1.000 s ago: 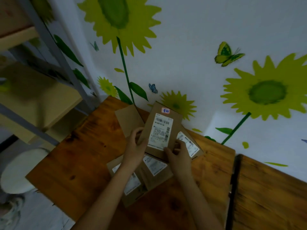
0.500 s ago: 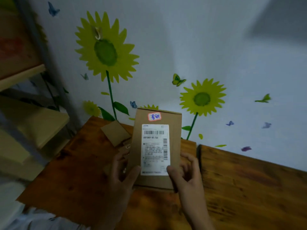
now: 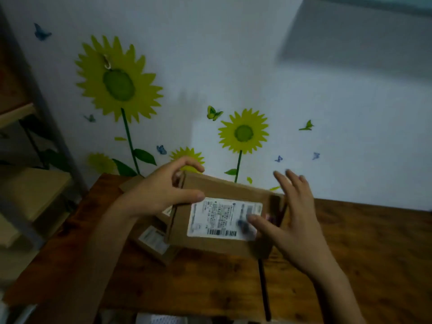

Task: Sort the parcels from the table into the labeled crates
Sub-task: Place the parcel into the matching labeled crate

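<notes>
A flat brown cardboard parcel (image 3: 222, 220) is held above the wooden table (image 3: 210, 288), lying sideways with its white shipping label (image 3: 222, 218) facing up. More labeled brown parcels (image 3: 154, 239) lie on the table beneath it, partly hidden.

dark wooden table (image 3: 210, 288) bears a pile of labelled cardboard parcels (image 3: 154, 242) near its back-left corner.

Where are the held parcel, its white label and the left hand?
held parcel (image 3: 210, 244), head view: bare cardboard under the label.
white label (image 3: 217, 216), head view: its printed middle.
left hand (image 3: 161, 195), head view: its back.
</notes>
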